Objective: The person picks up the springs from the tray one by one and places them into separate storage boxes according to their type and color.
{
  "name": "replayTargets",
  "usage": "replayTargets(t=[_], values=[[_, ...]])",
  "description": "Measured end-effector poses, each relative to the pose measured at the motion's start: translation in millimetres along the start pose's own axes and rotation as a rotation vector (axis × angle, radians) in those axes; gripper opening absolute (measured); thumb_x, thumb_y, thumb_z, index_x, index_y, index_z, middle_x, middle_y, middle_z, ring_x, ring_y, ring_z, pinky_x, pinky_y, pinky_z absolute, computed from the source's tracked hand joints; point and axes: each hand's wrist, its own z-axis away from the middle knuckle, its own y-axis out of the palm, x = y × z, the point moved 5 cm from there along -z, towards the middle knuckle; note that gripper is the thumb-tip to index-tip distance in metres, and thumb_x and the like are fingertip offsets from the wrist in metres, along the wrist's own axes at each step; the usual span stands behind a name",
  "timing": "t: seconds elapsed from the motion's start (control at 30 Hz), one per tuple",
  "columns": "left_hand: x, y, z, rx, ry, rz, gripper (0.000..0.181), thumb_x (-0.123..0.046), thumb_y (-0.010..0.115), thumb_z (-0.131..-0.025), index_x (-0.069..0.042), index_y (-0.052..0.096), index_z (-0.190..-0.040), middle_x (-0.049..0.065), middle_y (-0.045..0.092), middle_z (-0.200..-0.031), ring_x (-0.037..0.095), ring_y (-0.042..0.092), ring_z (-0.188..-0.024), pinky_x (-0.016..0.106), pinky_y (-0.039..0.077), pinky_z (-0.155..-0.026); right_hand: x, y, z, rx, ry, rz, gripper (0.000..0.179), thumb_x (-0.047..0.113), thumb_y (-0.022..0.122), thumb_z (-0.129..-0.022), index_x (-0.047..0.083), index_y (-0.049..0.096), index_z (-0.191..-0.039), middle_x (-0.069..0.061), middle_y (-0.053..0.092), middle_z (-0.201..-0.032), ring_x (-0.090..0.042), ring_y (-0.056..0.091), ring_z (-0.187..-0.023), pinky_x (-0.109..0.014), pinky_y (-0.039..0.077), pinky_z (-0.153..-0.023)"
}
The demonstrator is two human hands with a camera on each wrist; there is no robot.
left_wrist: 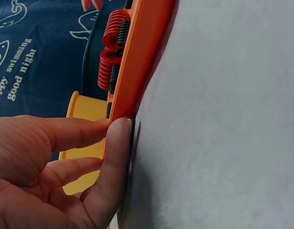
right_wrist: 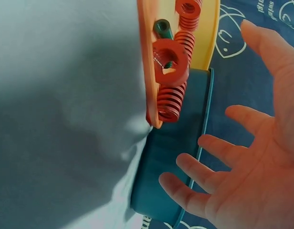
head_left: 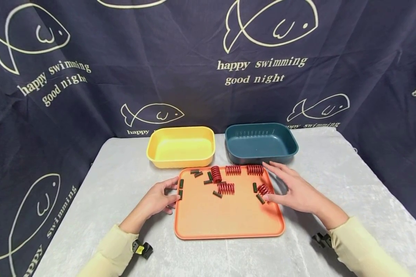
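Observation:
On the orange tray (head_left: pixel 225 223) lie several large red springs (head_left: pixel 226 188) and several small dark green springs (head_left: pixel 182 183). My left hand (head_left: pixel 158 197) touches the tray's left rim with thumb and fingertips, beside two of the green springs. In the left wrist view, that thumb (left_wrist: pixel 117 152) lies against the tray's edge. My right hand (head_left: pixel 294 188) is spread at the tray's right side, its thumb over a red spring (head_left: pixel 264 189). The right wrist view shows its fingers (right_wrist: pixel 223 150) apart with nothing between them.
Behind the tray stand a yellow bin (head_left: pixel 180 161) on the left and a dark blue bin (head_left: pixel 263 156) on the right. Everything rests on a grey tabletop (head_left: pixel 124 165). A dark fish-print curtain (head_left: pixel 194 77) hangs behind and at both sides.

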Motion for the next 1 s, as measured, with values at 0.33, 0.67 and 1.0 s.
replayTargets(t=[0.33,0.67,1.0], values=[[0.8,-0.1,1.1,0.005,0.013,-0.013,0.068,0.006,0.068,-0.095,-0.007,0.043,-0.157,0.018,0.057,-0.133,0.020,0.067,-0.067,0.039,0.062,-0.054,-1.8,12.8,2.1,-0.009,-0.086,-0.005,0.092,0.042,0.092,-0.077,0.016,0.049,-0.154,-0.016,0.046,-0.153,-0.043,0.045,-0.134,-0.068,0.038,-0.106],[1.7,-1.0,0.9,0.003,0.024,-0.017,0.068,0.006,0.068,-0.095,-0.006,0.043,-0.156,0.018,0.057,-0.132,0.020,0.067,-0.066,0.040,0.061,-0.053,-7.0,23.8,3.7,0.027,-0.122,-0.047,0.083,0.034,0.093,-0.077,0.013,0.056,-0.148,-0.018,0.053,-0.147,-0.043,0.048,-0.131,-0.067,0.039,-0.106],[1.3,-0.6,0.9,0.006,0.022,-0.017,0.068,0.006,0.068,-0.095,-0.007,0.043,-0.157,0.018,0.057,-0.132,0.020,0.067,-0.066,0.040,0.062,-0.053,-17.3,15.2,-6.4,0.005,-0.060,-0.083,0.075,0.033,0.088,-0.084,0.009,0.056,-0.148,-0.017,0.054,-0.146,-0.042,0.047,-0.133,-0.065,0.037,-0.109]])
